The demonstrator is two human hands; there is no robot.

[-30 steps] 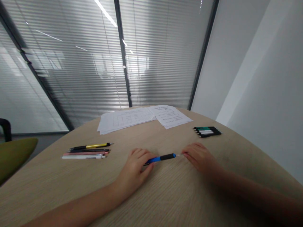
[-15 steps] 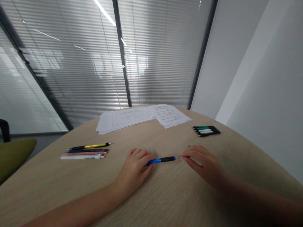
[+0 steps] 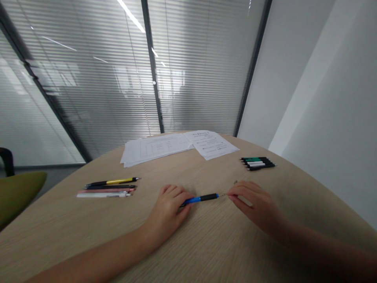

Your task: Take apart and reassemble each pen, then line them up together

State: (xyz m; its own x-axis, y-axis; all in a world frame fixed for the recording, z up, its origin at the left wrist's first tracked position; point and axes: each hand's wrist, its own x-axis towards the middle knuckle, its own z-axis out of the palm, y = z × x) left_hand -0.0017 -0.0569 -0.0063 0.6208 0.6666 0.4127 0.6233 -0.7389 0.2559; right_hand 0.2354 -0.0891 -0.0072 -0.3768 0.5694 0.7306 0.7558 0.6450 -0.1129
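A blue pen (image 3: pixel 205 198) with a black grip lies just above the table, its open front end pointing right. My left hand (image 3: pixel 170 206) is closed round its rear part, thumb and fingers pressing the barrel. From the pen's front sticks a thin silvery piece, which looks like a spring (image 3: pixel 223 195). My right hand (image 3: pixel 253 201) pinches the outer end of this piece between thumb and fingertips, a short way from the barrel. Behind the right fingers a small metallic part (image 3: pixel 235 182) shows, mostly hidden; I cannot tell whether it lies on the table.
Several pens, one a yellow pen (image 3: pixel 119 181), lie side by side at left. Another row of black, green and white pens (image 3: pixel 257 163) lies at right. Printed sheets (image 3: pixel 159 148) rest at the far edge of the wooden table (image 3: pixel 188 243). A green chair (image 3: pixel 22 192) stands at left.
The view has shifted very slightly. Both hands and the pen keep nearly the same places, with the right fingertips perhaps a touch farther from the pen's front.
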